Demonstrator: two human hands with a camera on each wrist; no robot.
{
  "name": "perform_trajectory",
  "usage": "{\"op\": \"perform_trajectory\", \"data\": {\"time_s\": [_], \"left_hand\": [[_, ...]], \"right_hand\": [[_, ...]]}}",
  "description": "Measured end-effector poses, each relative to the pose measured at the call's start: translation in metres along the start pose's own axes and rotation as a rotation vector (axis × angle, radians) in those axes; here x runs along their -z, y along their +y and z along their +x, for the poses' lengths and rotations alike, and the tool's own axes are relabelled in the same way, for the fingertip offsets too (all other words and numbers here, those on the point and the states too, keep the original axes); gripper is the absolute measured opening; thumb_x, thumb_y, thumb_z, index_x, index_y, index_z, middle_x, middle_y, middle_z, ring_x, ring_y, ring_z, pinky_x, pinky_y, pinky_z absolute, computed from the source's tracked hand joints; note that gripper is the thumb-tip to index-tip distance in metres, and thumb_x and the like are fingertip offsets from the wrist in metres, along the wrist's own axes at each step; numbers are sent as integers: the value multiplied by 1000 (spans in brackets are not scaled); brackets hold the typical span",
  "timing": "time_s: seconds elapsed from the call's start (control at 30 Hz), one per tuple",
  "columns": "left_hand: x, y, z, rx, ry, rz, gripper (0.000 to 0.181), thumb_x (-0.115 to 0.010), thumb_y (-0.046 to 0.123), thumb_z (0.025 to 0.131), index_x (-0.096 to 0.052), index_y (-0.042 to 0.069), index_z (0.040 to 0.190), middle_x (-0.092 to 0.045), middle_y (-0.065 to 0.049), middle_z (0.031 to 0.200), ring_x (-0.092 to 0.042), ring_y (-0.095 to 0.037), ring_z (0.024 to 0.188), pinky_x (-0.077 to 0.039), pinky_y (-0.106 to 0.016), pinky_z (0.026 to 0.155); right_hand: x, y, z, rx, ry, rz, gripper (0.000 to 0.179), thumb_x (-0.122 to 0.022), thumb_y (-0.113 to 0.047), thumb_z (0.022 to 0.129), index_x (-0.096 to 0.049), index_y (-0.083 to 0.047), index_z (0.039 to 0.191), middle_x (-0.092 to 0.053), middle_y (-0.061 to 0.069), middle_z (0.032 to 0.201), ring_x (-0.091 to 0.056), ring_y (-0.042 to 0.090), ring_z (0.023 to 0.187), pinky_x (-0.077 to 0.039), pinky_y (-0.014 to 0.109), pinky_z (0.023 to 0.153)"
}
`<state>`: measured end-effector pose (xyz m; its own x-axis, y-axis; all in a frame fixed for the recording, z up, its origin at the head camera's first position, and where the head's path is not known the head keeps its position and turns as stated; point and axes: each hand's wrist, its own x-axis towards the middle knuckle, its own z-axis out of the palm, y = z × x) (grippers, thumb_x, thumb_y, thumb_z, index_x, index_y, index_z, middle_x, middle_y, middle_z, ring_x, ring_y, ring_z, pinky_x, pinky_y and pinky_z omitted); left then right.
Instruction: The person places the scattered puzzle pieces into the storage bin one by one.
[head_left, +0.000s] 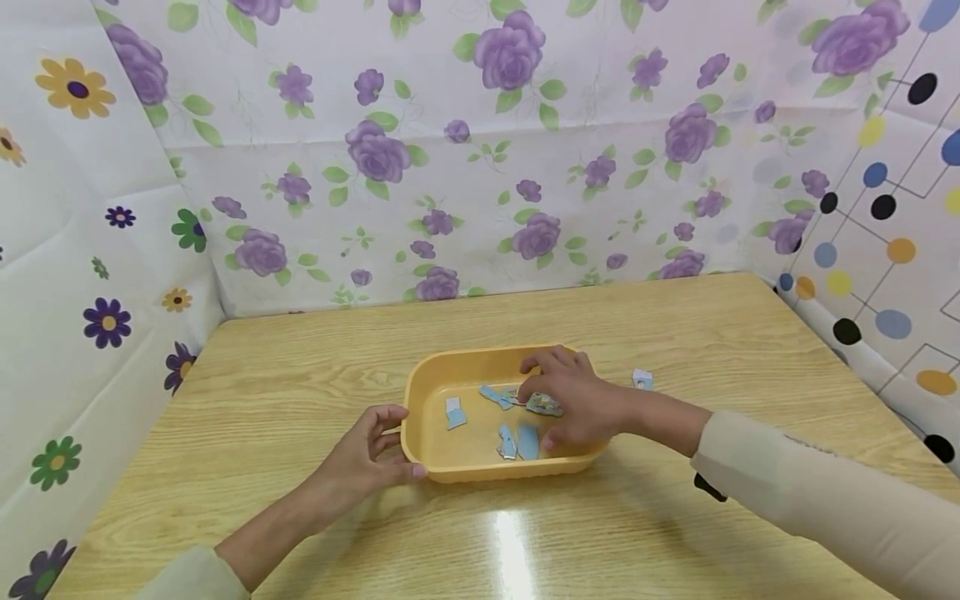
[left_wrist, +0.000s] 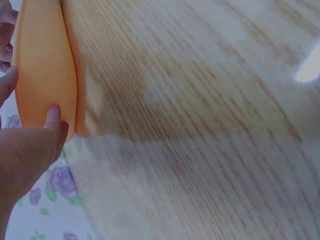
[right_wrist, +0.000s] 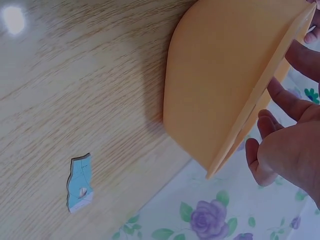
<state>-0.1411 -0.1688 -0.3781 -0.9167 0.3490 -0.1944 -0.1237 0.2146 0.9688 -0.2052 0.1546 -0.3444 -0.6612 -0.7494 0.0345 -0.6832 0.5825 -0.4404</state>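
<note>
An orange-yellow plastic tray (head_left: pixel 480 475) stands on the table, with several light-blue and printed flat pieces, like cardboard puzzle pieces, inside. My left hand (head_left: pixel 375 454) holds the tray's left end, its thumb on the outer wall and its fingers at the rim. Over the tray's right part reaches my right hand (head_left: pixel 573 396), thumb and fingers spread apart above a colourful piece (head_left: pixel 543 405). Near its thumb lies a plain blue piece (head_left: pixel 528 442), beside a smaller blue piece (head_left: pixel 507 442). A blue-and-white piece (head_left: pixel 455 413) lies farther left. Whether the right fingertips touch a piece is hidden.
One blue-and-white piece (head_left: pixel 642 379) lies on the wooden table (head_left: pixel 315 367) to the right of the tray. Patterned cloth (head_left: pixel 465 208) hangs behind and at both sides. A small black object (head_left: pixel 709 487) shows beneath the right sleeve.
</note>
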Motion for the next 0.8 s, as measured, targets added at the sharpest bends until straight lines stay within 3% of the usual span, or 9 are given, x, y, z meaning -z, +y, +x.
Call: {"op": "perform_trajectory", "data": {"time_s": [0.1, 0.33, 0.8], "left_hand": [[0, 1, 0, 1, -4, -5, 84, -83, 14, 76, -28, 2, 139, -30, -15, 150, -35, -36, 136, -49, -25, 101], [0, 2, -1, -20, -45, -16, 83, -80, 11, 79, -23, -2, 139, -25, -21, 149, -31, -41, 137, -49, -26, 101], [-1, 2, 0, -1, -38, -19, 84, -81, 13, 78, -25, 1, 139, -27, -18, 150, -34, -39, 136, -49, -27, 101]], "right_hand": [[2, 1, -2, -17, 25, 24, 46, -86, -19, 70, -66, -12, 111, -40, 14, 137, -32, 31, 118, -27, 54, 93], [11, 10, -12, -72, 79, 85, 42, -83, -15, 76, -63, -16, 113, -38, 13, 139, -30, 29, 119, -25, 49, 91], [22, 30, -29, -126, 216, 67, 40, -79, -25, 80, -63, -13, 115, -41, 16, 133, -32, 34, 117, -27, 56, 92]]}}
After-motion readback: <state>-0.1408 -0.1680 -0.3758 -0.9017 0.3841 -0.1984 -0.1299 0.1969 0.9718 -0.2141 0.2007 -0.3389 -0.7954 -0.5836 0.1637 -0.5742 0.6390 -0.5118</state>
